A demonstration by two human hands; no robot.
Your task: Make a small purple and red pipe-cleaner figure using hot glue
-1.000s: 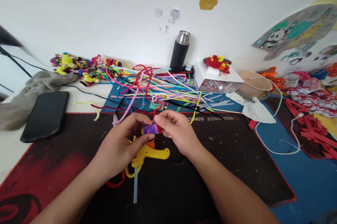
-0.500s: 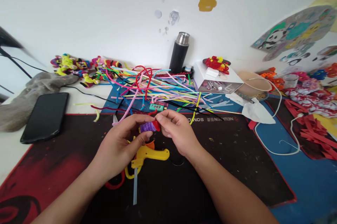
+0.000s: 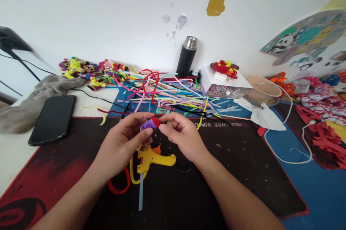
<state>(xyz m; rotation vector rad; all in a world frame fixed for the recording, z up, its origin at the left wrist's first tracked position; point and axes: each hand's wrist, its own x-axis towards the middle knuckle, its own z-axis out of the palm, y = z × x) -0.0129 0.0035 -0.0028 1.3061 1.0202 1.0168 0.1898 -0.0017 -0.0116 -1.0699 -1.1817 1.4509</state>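
Observation:
Between the thumb and fingers of my left hand (image 3: 127, 140) is a small coiled pipe cleaner piece (image 3: 150, 124), purple along its body and red at the right end. My right hand (image 3: 183, 134) has its thumb and fingertips pinched at that red end, where a red strand shows near the fingers. Below the hands lies a yellow hot glue gun (image 3: 156, 158) with a clear glue stick (image 3: 141, 192) projecting toward me. Partly under it are scissors with red and yellow handles (image 3: 119, 185); my left hand hides part of them.
A heap of colourful pipe cleaners (image 3: 162, 91) spreads along the back, before a black thermos (image 3: 186, 57) and a white box (image 3: 224, 84). At left lies a black phone (image 3: 52, 120). A white cable (image 3: 283, 160) loops at right near red strips (image 3: 325, 141).
The purple and red piece has turned and shifted slightly left, showing more of its red end. My hands stay close together around it. The camera view has shifted slightly.

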